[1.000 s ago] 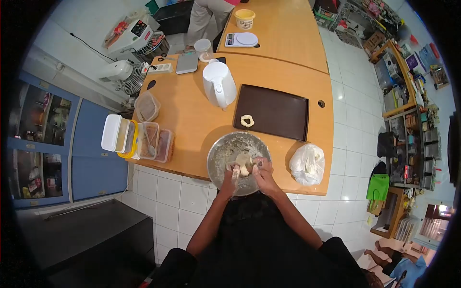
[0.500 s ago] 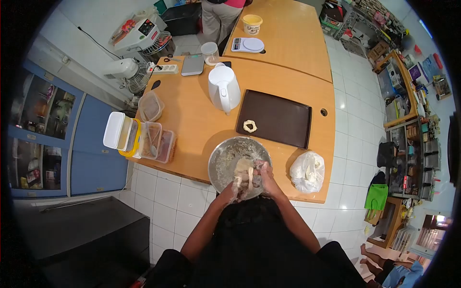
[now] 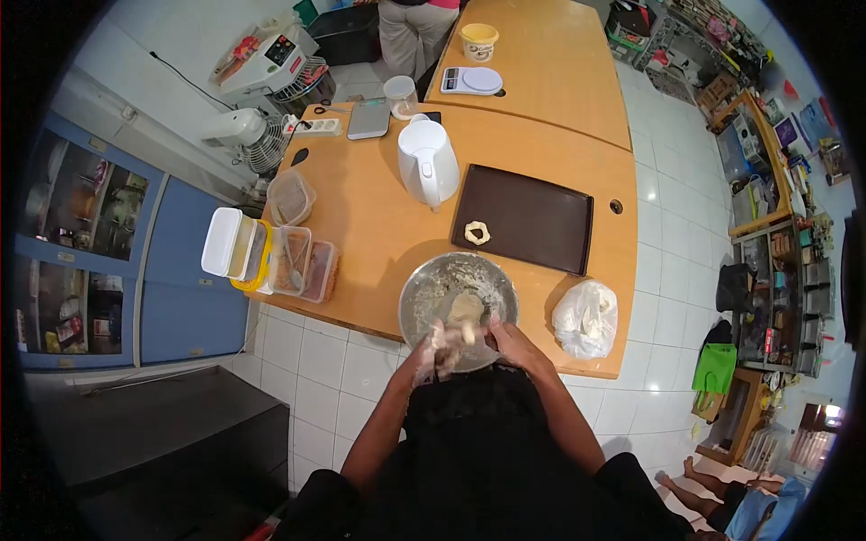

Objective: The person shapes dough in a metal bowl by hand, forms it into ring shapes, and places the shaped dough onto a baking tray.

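A metal mixing bowl [image 3: 413, 302] stands at the table's front edge, its inside smeared with flour and dough. In it lies a pale lump of dough [image 3: 465, 307]. Over the bowl's near side, my left hand [image 3: 435, 352], coated in dough and somewhat blurred, closes on a small piece of dough [image 3: 469, 336]. My right hand [image 3: 511, 343] meets the same piece from the other side, fingers curled in. Beyond the bowl, a ring of shaped dough [image 3: 477, 233] lies on the dark baking tray [image 3: 541, 216], near its front left corner.
Right of the bowl sits a plastic bag [image 3: 585, 320] with pale contents. A white electric kettle [image 3: 428, 162] stands behind. Plastic containers [image 3: 290, 257] are stacked at left. Kitchen scales [image 3: 472, 80] and a tub [image 3: 479, 41] are farther back, near a person [image 3: 415, 36].
The dough strip that hung between my hands now shows as a shorter piece. My hands have shifted slightly towards me, uncovering more of the lump. The whole view has moved a little.
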{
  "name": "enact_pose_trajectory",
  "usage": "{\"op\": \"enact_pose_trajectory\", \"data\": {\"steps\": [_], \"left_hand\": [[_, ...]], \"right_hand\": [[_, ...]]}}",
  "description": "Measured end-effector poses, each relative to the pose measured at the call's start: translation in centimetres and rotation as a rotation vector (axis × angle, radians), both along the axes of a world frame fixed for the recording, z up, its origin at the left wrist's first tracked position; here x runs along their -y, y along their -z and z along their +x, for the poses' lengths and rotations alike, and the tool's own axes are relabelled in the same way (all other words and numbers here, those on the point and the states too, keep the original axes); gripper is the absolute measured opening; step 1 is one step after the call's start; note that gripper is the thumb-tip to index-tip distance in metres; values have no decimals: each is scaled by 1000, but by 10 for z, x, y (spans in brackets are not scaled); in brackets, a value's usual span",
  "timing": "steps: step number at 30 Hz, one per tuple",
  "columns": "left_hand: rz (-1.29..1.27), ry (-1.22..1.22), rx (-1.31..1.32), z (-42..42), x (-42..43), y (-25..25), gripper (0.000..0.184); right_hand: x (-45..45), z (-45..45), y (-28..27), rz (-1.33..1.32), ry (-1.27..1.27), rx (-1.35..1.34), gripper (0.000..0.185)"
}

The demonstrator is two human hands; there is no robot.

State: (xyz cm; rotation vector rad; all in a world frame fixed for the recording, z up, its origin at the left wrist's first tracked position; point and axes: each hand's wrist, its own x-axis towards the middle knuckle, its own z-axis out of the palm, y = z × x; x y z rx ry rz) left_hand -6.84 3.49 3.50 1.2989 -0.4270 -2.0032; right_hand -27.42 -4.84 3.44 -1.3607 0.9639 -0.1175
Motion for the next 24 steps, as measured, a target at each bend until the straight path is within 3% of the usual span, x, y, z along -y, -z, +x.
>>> {"op": "enact_pose_trajectory", "data": {"steps": [2,6,7,10,11,13,15,18,22,23,24], "left_hand": [[27,-182,127,4,13,0,67],[-154,100,348,0,8,9,56],[-6,85,294,-6,5,6,58],[21,93,-25,-1,3,-5,58],[50,-76,-76,2,4,-7,57],[79,-133,127,6,14,0,57],[1,37,375,11,18,15,57],[-70,243,386,8,2,26,59],[-28,97,22,11,7,-17,70],[-62,48,-99,16,16,-30,60],[-49,75,55,18,21,-26,62]], "right_hand": [[-7,-1,-3,114,-8,83,84],[-7,5,0,245,224,301,85],[-2,7,1,248,291,322,86],[1,4,-3,-24,64,36,89],[-4,4,2,42,42,49,89],[-13,6,8,172,-10,77,89],[-14,3,5,258,75,229,89],[-3,8,8,263,151,284,90],[-3,7,27,116,80,7,97],[-7,5,27,169,65,65,95],[-9,2,20,221,44,121,92]]}}
